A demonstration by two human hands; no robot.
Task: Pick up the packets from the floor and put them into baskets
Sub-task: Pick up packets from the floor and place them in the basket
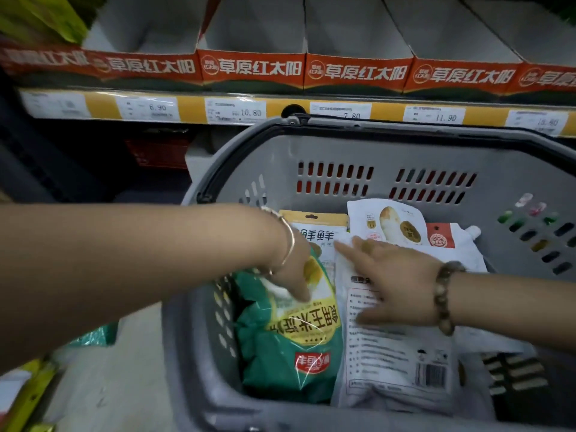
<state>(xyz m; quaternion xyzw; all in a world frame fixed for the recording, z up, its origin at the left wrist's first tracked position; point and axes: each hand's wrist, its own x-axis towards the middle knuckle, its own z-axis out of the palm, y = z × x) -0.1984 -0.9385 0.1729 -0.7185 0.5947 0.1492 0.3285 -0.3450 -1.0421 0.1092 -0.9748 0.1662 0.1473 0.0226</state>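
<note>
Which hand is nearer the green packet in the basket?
Left. The left hand touches the top of the green packet; the right hand lies flat on the white packet beside it.

Plastic, film, card and metal in a dim shop aisle.

The basket [389, 151] is grey moulded plastic, matt and smooth, with a darker rim that has a slight sheen. The green packet [290, 353] is glossy plastic film, creased and crinkled, throwing sharp white glints. The white packet [389, 363] looks like smoother, duller film with soft folds. The bangle [288, 241] on the left wrist is thin pale polished metal; the bracelet [444, 297] on the right wrist is round, mottled beads with a low polish. The shelf boxes [252, 26] are matt grey card inside, with printed fronts. The price tags [235, 111] are paper behind a shiny clear strip.
</note>
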